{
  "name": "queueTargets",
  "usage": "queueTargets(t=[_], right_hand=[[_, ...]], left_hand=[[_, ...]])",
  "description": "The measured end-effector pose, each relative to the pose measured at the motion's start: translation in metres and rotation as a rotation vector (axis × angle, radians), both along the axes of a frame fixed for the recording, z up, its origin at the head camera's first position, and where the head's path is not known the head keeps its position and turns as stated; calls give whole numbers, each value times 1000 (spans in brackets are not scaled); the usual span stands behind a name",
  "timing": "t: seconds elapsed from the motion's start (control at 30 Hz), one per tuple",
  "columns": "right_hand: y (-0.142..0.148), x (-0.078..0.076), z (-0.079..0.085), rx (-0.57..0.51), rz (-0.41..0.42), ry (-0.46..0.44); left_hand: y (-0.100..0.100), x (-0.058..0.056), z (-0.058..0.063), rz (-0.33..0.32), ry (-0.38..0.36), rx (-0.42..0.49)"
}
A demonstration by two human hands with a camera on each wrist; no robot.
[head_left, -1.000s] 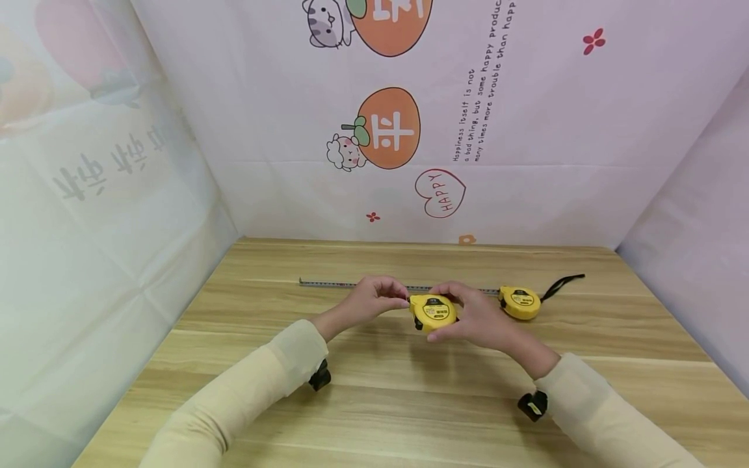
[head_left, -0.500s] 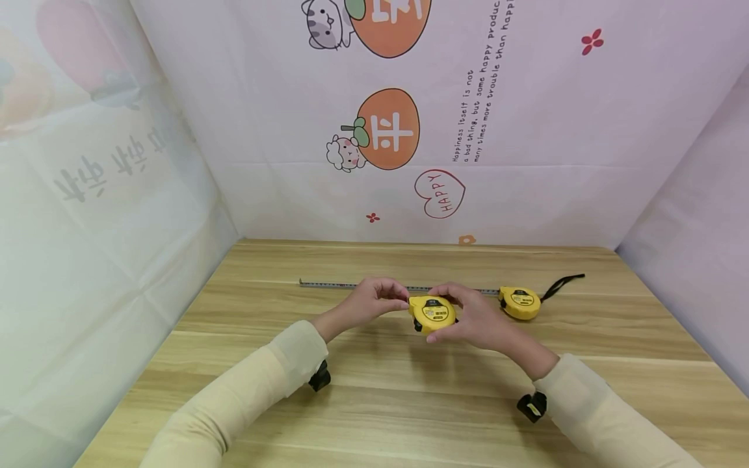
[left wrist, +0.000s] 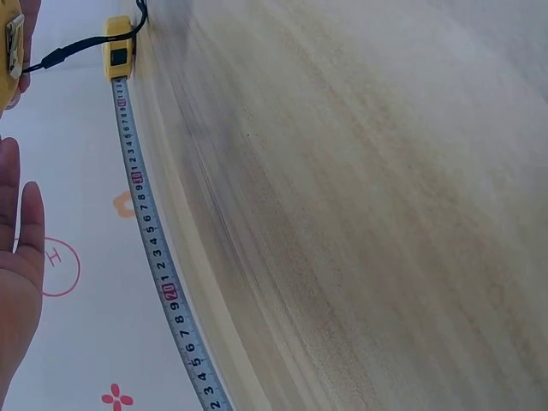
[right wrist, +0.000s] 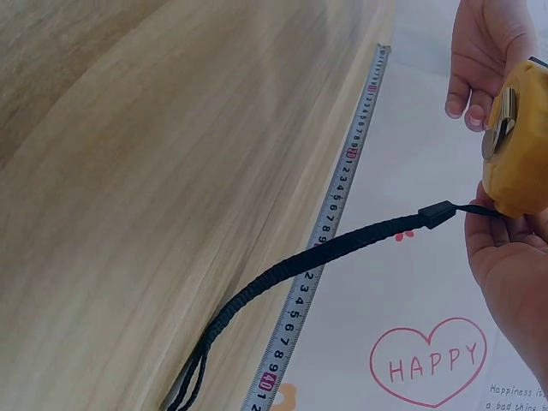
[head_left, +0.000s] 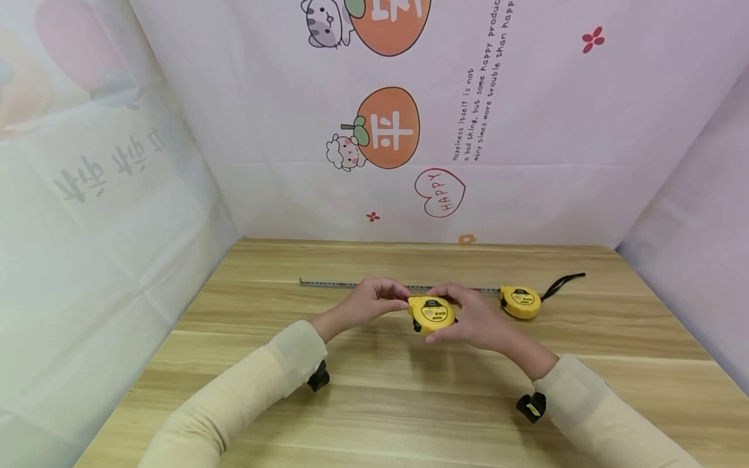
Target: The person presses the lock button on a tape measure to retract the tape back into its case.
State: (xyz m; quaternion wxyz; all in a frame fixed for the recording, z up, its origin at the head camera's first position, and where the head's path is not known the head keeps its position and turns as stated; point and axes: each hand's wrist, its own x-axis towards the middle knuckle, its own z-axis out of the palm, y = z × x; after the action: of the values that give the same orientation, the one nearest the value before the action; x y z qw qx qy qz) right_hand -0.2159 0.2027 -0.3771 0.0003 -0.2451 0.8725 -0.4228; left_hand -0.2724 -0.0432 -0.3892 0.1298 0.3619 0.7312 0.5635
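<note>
My right hand [head_left: 476, 318] grips a yellow tape measure [head_left: 434, 315] between thumb and fingers, raised over the table with its label face up. At its mouth, on the left side, my left hand [head_left: 374, 302] pinches the end with thumb and forefinger; the fingertips hide the hook. In the right wrist view, a black wrist strap [right wrist: 317, 255] hangs from the held case [right wrist: 521, 150], which has a metal clip. Behind the hands lies a second yellow tape measure [head_left: 521, 303], its blade [head_left: 328, 283] drawn out leftward along the table.
The wooden table [head_left: 374, 416] meets a white printed cloth wall [head_left: 263, 130] at the back, with more cloth at both sides. From the second tape measure a black strap [head_left: 563, 285] stretches to the right. A dark wrist camera [head_left: 532, 407] sits under the right cuff.
</note>
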Motion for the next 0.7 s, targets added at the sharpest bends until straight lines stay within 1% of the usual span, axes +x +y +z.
queueTargets(t=[0.13, 0.17, 0.23, 0.37, 0.47, 0.6, 0.7], right_hand=[[-1, 0, 1, 3, -4, -4], [-1, 0, 1, 5, -6, -6], [-2, 1, 1, 3, -8, -11], [-2, 0, 0, -5, -2, 0], [-3, -1, -1, -12, 7, 10], [-5, -1, -3, -14, 13, 24], [-7, -2, -6, -25, 23, 37]], left_hand=[[-1, 11, 12, 9, 11, -3], [-2, 10, 10, 10, 19, -4], [-2, 6, 4, 13, 38, -13], [-4, -3, -9, 3, 99, -42], [-5, -1, -9, -10, 139, -75], [-4, 2, -8, -24, 172, -108], [-2, 3, -9, -21, 180, -134]])
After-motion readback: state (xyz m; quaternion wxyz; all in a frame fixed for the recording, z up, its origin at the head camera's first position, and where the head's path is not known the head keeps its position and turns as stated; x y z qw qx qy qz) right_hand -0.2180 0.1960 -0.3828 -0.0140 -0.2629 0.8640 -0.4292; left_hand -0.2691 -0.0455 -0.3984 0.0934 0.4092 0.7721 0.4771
